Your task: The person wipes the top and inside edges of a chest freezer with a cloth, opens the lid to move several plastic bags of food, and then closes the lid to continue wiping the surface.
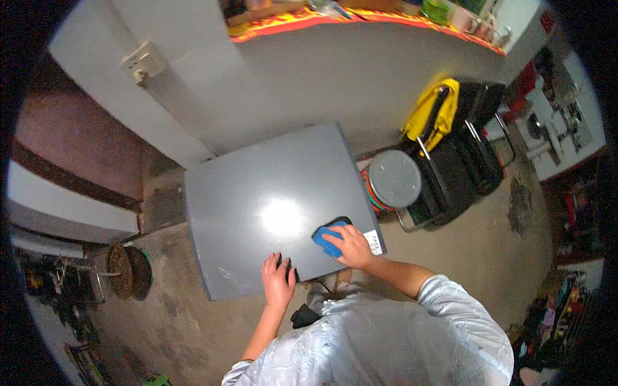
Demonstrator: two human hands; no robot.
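Note:
A grey rectangular tabletop (241, 183) with a bright glare spot stands before me against the wall. My right hand (355, 245) presses a folded blue cloth (324, 239) onto its surface, near the right end of the front edge. Just right of that hand, a white label (372, 242) bearing writing lies at the corner. My left hand (279, 279) rests on the front edge, fingers apart, holding nothing. Faint pale scuffs show on the tabletop's front left part.
Right of the table stand a stool with a round grey top (394, 179) and black chairs (449, 178), one with a yellow garment (432, 113) over its back. A wall socket (145, 62) is at upper left. A sewing machine (548, 125) stands far right.

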